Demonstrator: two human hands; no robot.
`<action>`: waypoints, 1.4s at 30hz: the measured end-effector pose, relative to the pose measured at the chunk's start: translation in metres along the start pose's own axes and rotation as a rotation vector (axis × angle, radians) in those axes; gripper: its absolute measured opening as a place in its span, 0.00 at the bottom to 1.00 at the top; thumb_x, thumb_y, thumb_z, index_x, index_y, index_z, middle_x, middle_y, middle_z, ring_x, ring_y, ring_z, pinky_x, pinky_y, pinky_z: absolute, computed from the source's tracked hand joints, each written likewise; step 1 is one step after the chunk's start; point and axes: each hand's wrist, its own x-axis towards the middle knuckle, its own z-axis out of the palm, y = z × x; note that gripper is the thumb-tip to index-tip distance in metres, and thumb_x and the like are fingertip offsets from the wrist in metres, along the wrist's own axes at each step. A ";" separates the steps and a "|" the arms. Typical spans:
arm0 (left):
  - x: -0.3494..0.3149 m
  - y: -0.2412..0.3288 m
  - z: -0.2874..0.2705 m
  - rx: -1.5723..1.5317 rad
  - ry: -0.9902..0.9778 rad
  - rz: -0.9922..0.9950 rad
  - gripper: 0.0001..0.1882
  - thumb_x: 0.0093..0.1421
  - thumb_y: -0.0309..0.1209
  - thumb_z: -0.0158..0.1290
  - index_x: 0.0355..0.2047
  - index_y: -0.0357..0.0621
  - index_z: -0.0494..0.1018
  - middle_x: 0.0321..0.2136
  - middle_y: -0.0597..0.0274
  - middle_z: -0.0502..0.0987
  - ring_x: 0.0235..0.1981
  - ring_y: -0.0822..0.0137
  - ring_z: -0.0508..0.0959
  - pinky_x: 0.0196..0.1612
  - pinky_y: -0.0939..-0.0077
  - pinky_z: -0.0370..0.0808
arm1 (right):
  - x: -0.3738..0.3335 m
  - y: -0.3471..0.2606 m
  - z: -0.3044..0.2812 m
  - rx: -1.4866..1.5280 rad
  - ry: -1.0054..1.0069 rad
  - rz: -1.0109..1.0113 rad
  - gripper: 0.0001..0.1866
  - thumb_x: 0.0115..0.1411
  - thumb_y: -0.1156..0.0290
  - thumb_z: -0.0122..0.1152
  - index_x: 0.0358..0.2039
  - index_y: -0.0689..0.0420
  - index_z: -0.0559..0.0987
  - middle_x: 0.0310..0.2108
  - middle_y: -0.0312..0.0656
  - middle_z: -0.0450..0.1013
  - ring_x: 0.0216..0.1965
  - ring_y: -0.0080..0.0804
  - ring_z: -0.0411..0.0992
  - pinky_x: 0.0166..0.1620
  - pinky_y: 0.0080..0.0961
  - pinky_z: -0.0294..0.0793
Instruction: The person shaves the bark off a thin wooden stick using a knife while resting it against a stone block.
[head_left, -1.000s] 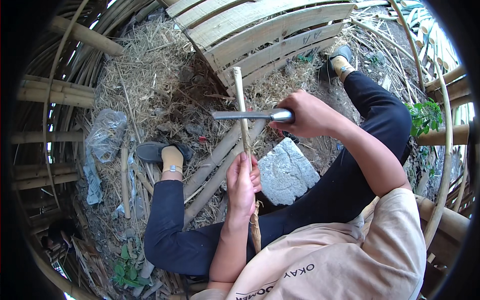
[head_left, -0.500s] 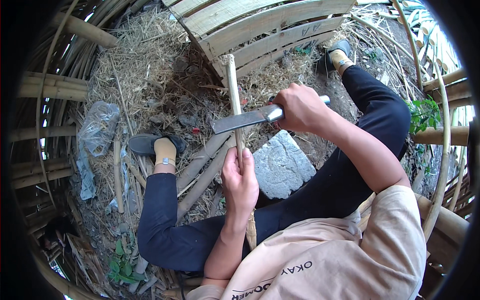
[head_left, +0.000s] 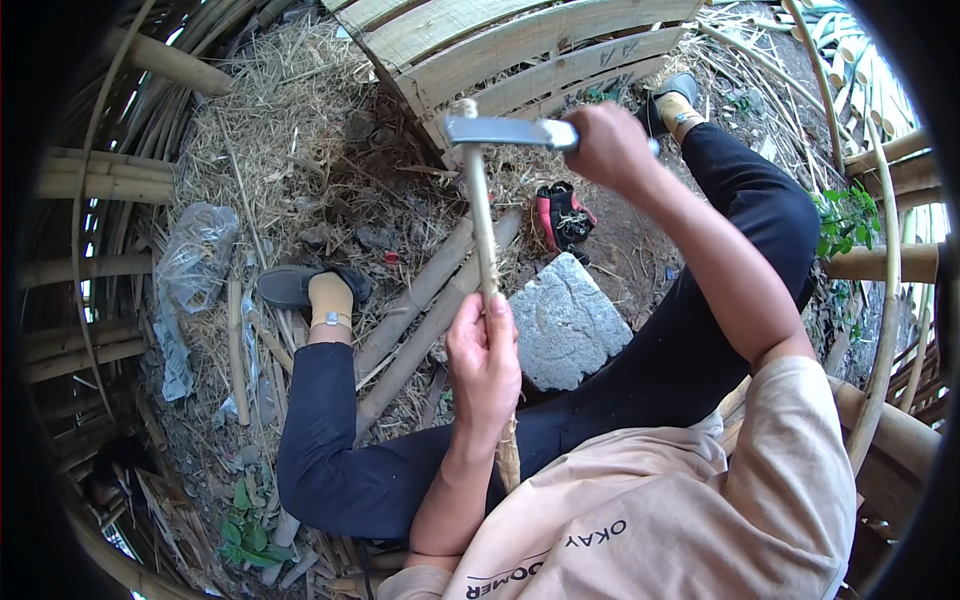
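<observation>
A pale, slim wooden stick [head_left: 483, 225] points away from me, its lower end running back past my wrist to my lap. My left hand [head_left: 484, 365] is closed round the stick's middle, thumb lying along it. In my right hand [head_left: 612, 145] is the handle of a knife with a broad, straight metal blade [head_left: 505, 130]. The blade lies across the stick near its far end. Most of the handle is hidden by my fingers; only its tip shows beyond them.
A grey stone block [head_left: 568, 325] sits between my legs, with a red and black object [head_left: 565, 215] beyond it. Bamboo poles [head_left: 425, 310] lie on the straw-strewn ground. A slatted wooden crate [head_left: 540, 55] stands ahead; a clear plastic bag [head_left: 200, 255] lies at left.
My right hand has moved the knife away from me along the stick, from near my left hand to the far end. The red and black object is now uncovered.
</observation>
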 end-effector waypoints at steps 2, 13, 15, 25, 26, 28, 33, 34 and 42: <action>-0.001 0.001 0.001 -0.051 -0.034 -0.016 0.12 0.74 0.38 0.44 0.35 0.45 0.66 0.17 0.80 0.58 0.14 0.89 0.54 0.14 0.90 0.48 | 0.004 0.006 -0.013 -0.031 0.152 -0.086 0.14 0.44 0.73 0.62 0.34 0.54 0.86 0.27 0.50 0.79 0.30 0.47 0.79 0.40 0.41 0.79; 0.012 -0.005 -0.013 -0.164 0.013 -0.085 0.14 0.73 0.41 0.44 0.34 0.47 0.67 0.17 0.80 0.57 0.15 0.88 0.53 0.16 0.90 0.46 | -0.035 -0.053 -0.023 0.196 -0.294 -0.225 0.08 0.43 0.69 0.66 0.27 0.54 0.84 0.23 0.48 0.78 0.28 0.49 0.78 0.37 0.43 0.78; 0.013 -0.001 -0.011 -0.154 0.015 -0.096 0.13 0.73 0.41 0.44 0.33 0.47 0.67 0.17 0.80 0.57 0.15 0.88 0.53 0.16 0.89 0.47 | -0.040 -0.055 -0.016 0.278 -0.305 -0.216 0.07 0.43 0.69 0.66 0.25 0.56 0.82 0.21 0.48 0.76 0.26 0.50 0.77 0.34 0.43 0.76; 0.004 -0.017 -0.001 0.025 0.041 -0.014 0.12 0.73 0.38 0.45 0.33 0.47 0.66 0.17 0.81 0.58 0.14 0.89 0.54 0.15 0.90 0.49 | -0.022 -0.029 0.002 0.015 -0.205 0.010 0.08 0.44 0.71 0.66 0.27 0.57 0.84 0.22 0.49 0.77 0.29 0.48 0.79 0.40 0.39 0.80; -0.001 -0.009 0.004 -0.032 0.031 -0.035 0.12 0.73 0.38 0.44 0.34 0.47 0.66 0.17 0.81 0.58 0.14 0.89 0.54 0.15 0.90 0.49 | -0.005 -0.017 -0.003 0.067 -0.161 0.212 0.09 0.45 0.73 0.65 0.30 0.56 0.84 0.22 0.48 0.78 0.31 0.46 0.80 0.41 0.39 0.80; -0.002 -0.005 0.010 -0.094 0.027 -0.062 0.12 0.74 0.38 0.44 0.35 0.46 0.67 0.17 0.81 0.57 0.14 0.89 0.53 0.15 0.89 0.47 | 0.011 0.007 -0.023 -0.100 0.050 -0.023 0.12 0.46 0.73 0.63 0.34 0.54 0.85 0.25 0.49 0.79 0.31 0.47 0.80 0.40 0.40 0.80; 0.009 -0.002 0.002 -0.216 0.006 -0.205 0.16 0.74 0.42 0.41 0.34 0.46 0.67 0.17 0.79 0.57 0.14 0.87 0.52 0.15 0.89 0.46 | -0.006 0.001 -0.021 0.201 0.190 -0.071 0.16 0.47 0.74 0.62 0.39 0.52 0.86 0.29 0.49 0.80 0.30 0.46 0.80 0.40 0.39 0.79; 0.013 -0.003 -0.004 -0.255 0.006 -0.236 0.16 0.74 0.42 0.41 0.34 0.46 0.67 0.17 0.79 0.56 0.14 0.87 0.52 0.15 0.89 0.46 | -0.010 -0.003 -0.021 0.235 0.117 -0.089 0.16 0.47 0.74 0.62 0.39 0.53 0.86 0.29 0.49 0.80 0.31 0.47 0.80 0.40 0.39 0.79; 0.020 -0.007 -0.019 -0.373 -0.061 -0.267 0.16 0.74 0.42 0.40 0.35 0.45 0.68 0.16 0.78 0.56 0.13 0.86 0.52 0.14 0.89 0.47 | -0.028 -0.038 -0.029 0.166 -0.296 -0.265 0.08 0.48 0.69 0.68 0.27 0.59 0.81 0.21 0.48 0.76 0.29 0.48 0.78 0.35 0.42 0.75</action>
